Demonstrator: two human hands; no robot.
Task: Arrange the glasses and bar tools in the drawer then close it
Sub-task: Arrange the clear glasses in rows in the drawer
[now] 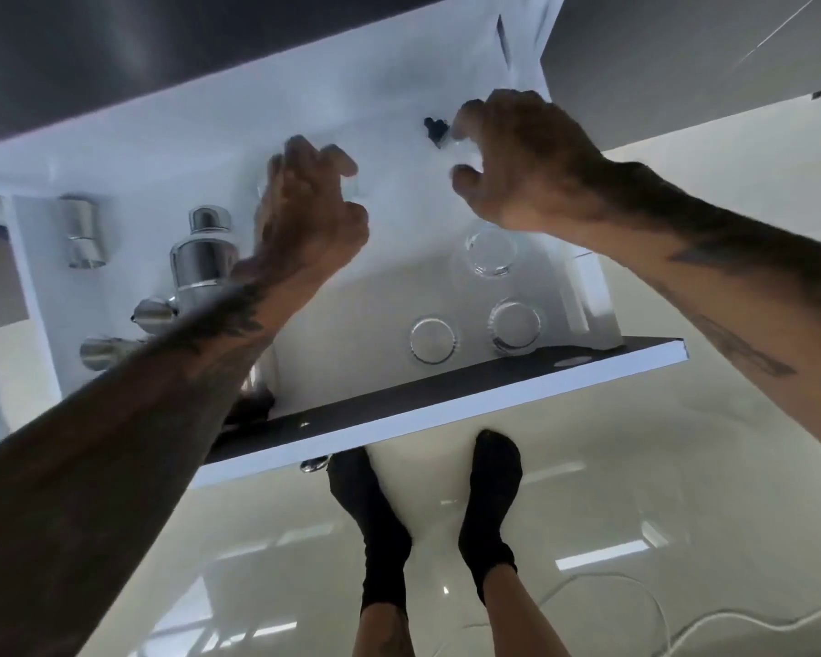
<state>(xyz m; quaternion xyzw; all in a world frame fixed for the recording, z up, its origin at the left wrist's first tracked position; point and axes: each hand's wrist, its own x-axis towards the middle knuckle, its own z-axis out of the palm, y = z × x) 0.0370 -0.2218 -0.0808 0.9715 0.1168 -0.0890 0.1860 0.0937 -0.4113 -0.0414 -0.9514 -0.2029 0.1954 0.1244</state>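
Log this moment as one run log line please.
drawer open | left hand on a glass | right hand on a glass at back | shaker left side | three glasses right side

I look down into the open white drawer [399, 286], pulled out under the dark countertop [115, 54]. My left hand [309, 215] reaches to its rear middle, my right hand [517, 163] to its rear right, just beside a small black object [434, 128]. Along the left side lie a steel jigger [84, 232], a steel cocktail shaker [205, 253] and two steel pourer pieces [155, 312] [105, 353]. Near the front right stand three clear glasses [491, 251] [432, 339] [515, 324]. My black-socked feet [491, 495] stand on the glossy floor [636, 514] before the drawer front panel [446, 400].
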